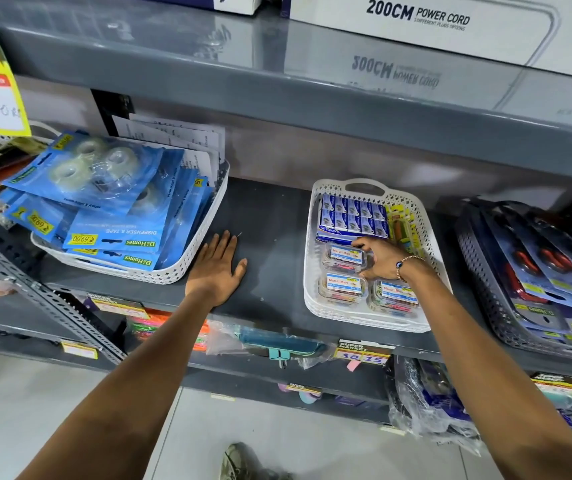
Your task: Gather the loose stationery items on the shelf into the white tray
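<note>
While the right hand (383, 256) reaches into the white tray (314, 299), the step in hand appears to be the setting-down and squaring-up of a small clear box (344, 258) among the goods already gathered there.

Item, right hand: fingers curled loosely round the near edge of that box, thumb below, fingertips at its far corner. Whether it grips the box or only nudges it, I cannot tell. A beaded bracelet (405, 265) sits at the wrist.

Item, left hand (217, 268): spread flat, palm down on the bare shelf (270, 216), holding nothing, just beside the rim of a second white basket (204, 244) full of blue tape packs (104, 188).

Item, tray contents: beyond the right fingertips, a block of blue staple boxes (353, 214); to the far side of the hand, a yellow carded pack (404, 226) along the tray wall; nearer the wrist, two more clear boxes with labelled lids (343, 289), side by side at the tray's near end.

Item, shelf between the hands: dark and seemingly clear, save a thin glint just beyond the left fingertips, too small to name.

Judgement: the gathering looks nearly complete. The next move calls for releasing the box level with its neighbours, then checking that glint beside the left hand; if it is a loose pin or clip, a fine pinch would be needed.
</note>
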Available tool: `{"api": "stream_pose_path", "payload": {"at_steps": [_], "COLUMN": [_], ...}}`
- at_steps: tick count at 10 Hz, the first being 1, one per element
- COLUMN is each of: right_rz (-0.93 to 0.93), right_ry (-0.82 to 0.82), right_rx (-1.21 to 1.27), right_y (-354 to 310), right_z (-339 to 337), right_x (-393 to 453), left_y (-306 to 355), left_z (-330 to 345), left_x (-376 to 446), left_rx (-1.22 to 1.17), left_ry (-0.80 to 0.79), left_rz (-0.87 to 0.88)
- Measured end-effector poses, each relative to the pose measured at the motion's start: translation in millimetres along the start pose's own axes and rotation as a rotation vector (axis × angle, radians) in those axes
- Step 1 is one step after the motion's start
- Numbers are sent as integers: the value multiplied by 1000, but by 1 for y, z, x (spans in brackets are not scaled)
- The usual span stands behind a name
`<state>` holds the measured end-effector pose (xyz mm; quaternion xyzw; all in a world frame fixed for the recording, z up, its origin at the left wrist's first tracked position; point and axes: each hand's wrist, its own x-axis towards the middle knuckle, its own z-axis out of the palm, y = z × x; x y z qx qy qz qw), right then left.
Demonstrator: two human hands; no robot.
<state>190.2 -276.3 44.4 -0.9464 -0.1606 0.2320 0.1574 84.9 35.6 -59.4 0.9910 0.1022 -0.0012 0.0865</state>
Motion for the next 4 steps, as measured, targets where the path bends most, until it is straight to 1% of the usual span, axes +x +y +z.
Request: {"api": "stream_pose_path", "payload": {"at_steps": [1, 2, 3, 4], "right_rz": [-6, 26, 64, 15], "right_ry": [-24, -6, 147, 526], "right_rx": [-7, -64, -22, -162], "right_y": [-3, -5, -10, -26], "right_z": [-2, -15, -24, -4], "right_x": [-5, -14, -23, -35], "left_y": [1, 1, 2, 18], "left_z": [2, -1, -6, -18], "left_x": [0, 1, 0, -3], "left_rx": [-1, -8, -19, -50], "left_ry": [8, -33, -49, 127], "left_rz": [11, 10, 4, 125]}}
